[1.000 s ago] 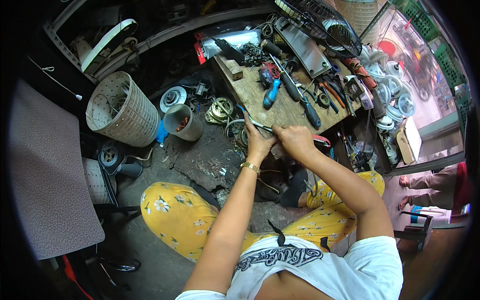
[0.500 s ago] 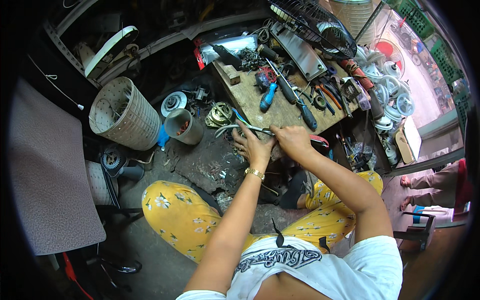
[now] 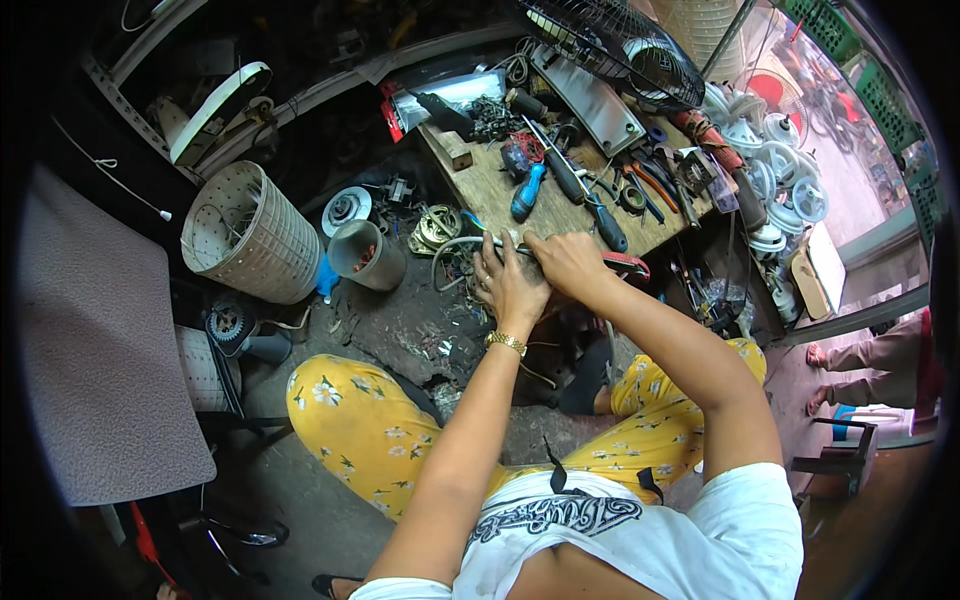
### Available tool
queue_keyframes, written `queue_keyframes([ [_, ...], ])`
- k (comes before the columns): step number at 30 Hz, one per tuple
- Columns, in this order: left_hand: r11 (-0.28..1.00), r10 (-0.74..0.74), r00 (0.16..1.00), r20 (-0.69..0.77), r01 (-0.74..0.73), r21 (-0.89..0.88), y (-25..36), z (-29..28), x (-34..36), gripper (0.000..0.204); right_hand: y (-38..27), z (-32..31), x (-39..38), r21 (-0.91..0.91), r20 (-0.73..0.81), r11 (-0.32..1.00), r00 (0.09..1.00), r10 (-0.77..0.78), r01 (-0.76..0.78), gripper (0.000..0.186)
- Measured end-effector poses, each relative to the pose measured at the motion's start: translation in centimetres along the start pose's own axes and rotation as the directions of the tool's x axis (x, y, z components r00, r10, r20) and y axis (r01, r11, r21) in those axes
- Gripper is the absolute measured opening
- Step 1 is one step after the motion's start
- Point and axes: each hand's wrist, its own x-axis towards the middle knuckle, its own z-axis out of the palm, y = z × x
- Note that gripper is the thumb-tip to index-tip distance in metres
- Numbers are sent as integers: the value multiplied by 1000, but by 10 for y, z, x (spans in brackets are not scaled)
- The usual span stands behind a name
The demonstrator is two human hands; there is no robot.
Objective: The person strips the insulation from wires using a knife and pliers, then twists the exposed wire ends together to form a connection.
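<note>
— What have you got hold of there?

— From the head view, my left hand (image 3: 508, 285) and my right hand (image 3: 563, 262) sit side by side, touching, at the near edge of the low wooden workboard (image 3: 490, 185). Both are closed around a thin grey cable (image 3: 455, 246) that loops out to the left, toward the copper-wound motor stator (image 3: 437, 226). What sits under my palms I cannot tell; the fingers cover it.

— Anything near enough to get in the way?

— The blue-handled screwdriver (image 3: 527, 192) and the black-handled screwdriver (image 3: 606, 222) lie just beyond my knuckles, and the round grey plastic cup (image 3: 366, 256) stands off to the left, well apart.

— So what could go wrong?

— I'd guess the cable could slip or kink if I pull unevenly, since it curls freely with nothing pinning it. A jerk of my right hand could also knock the screwdrivers off the board onto the littered floor.
</note>
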Motion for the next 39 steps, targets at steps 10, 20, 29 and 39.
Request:
queue_keyframes([
  [10,990,-134,991,13,135,-32,12,0,11,110,1,-11,14,-42,85,999,996,-21,24,18],
  [20,993,-120,990,67,119,19,16,-9,15,111,3,-21,5,-13,129,998,990,-52,54,16],
  [29,995,-92,994,63,88,51,12,-9,16,115,7,-21,-4,-33,125,997,990,-67,72,16],
  [39,990,-120,987,108,110,90,19,-14,15,122,11,-23,-15,-38,123,997,991,-55,60,16],
])
